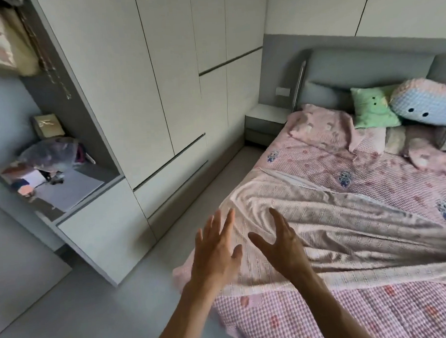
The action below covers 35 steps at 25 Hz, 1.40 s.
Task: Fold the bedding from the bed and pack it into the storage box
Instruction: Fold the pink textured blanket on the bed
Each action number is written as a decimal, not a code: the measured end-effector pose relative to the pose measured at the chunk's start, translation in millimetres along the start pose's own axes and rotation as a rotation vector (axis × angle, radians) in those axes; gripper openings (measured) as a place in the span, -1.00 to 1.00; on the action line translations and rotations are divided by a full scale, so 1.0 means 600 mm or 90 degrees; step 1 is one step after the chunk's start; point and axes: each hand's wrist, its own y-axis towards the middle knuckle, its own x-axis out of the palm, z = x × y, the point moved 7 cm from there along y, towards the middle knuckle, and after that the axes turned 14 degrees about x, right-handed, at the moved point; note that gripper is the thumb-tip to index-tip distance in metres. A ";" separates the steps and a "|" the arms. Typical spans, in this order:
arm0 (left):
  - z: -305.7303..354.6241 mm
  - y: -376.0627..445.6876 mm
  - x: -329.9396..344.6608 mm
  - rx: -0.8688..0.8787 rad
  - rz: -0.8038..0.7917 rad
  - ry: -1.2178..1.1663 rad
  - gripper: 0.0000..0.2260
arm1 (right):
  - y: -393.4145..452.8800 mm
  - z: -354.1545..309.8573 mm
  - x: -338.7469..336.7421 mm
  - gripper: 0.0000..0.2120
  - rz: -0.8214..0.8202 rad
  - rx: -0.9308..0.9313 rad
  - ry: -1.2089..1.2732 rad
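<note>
A rumpled pale pink and grey blanket (342, 227) lies across the bed, over a pink checked sheet (385, 172) with small flower prints. My left hand (215, 248) and my right hand (279, 245) are stretched out with fingers spread above the blanket's near left corner, holding nothing. Whether the fingertips touch the fabric I cannot tell. A pink pillow (322, 126) lies at the head of the bed. No storage box is in view.
A green cushion (372, 108) and a blue plush cushion (423, 104) lean on the grey headboard (365, 65). White wardrobe doors (142, 95) line the left wall, with a cluttered shelf niche (56, 176) and a small nightstand (263, 123). Grey floor (95, 315) runs beside the bed.
</note>
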 end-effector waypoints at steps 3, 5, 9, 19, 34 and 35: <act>-0.144 0.060 -0.029 0.078 -0.038 -0.033 -0.24 | 0.067 -0.076 0.077 -0.06 0.066 0.036 0.011; -0.242 0.095 -0.048 0.127 -0.060 -0.062 -0.22 | 0.094 -0.125 0.143 -0.06 0.078 0.063 0.031; -0.389 0.179 -0.086 0.183 -0.109 -0.058 -0.19 | 0.155 -0.207 0.226 0.00 0.094 0.165 0.011; -0.556 0.527 -0.020 0.307 -0.183 -0.001 -0.11 | 0.458 -0.252 0.321 0.01 0.183 0.284 0.084; -0.413 1.032 0.210 0.697 -0.389 -0.085 -0.14 | 0.786 -0.179 0.242 -0.01 0.436 0.591 0.150; -0.407 1.064 0.229 0.698 -0.414 -0.095 -0.11 | 0.805 -0.172 0.240 0.01 0.446 0.609 0.155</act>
